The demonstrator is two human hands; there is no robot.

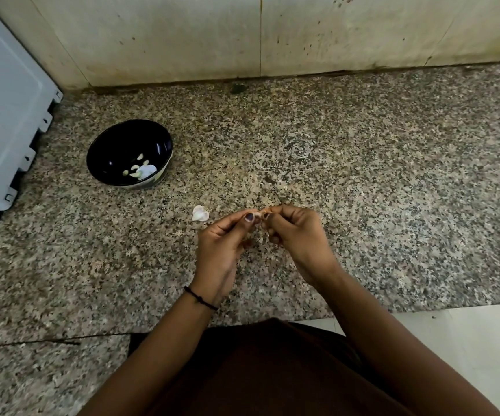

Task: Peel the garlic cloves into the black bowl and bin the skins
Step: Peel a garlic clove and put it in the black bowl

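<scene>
Black bowl [116,142]: stands upright on the speckled stone counter [363,175]. It holds several pale peeled garlic cloves [140,171], gathered on the side of its floor nearest the person.

Left hand [221,244]: held above the counter, to the right of the bowl and nearer the person. Thumb and forefinger are pinched on one end of a small garlic clove [259,216]; the other fingers are curled underneath. A thin black thread band [200,299] sits on this wrist.

Right hand [296,235]: just beyond the left hand, further from the bowl. Its fingertips meet those of the left hand at the same clove and pinch the other end, with the remaining fingers curled in. The clove is mostly covered by the fingertips, so how much skin remains on it cannot be told.

Loose garlic piece [200,213]: white, lying on the counter between the bowl and the left hand, near the left fingertips but not touching them. Whether it is a clove or an empty skin cannot be told.

Other items: a white appliance [5,115] stands to the left of the bowl, close to it but apart. A stained tiled wall [182,40] rises behind the bowl at the back edge of the counter.
</scene>
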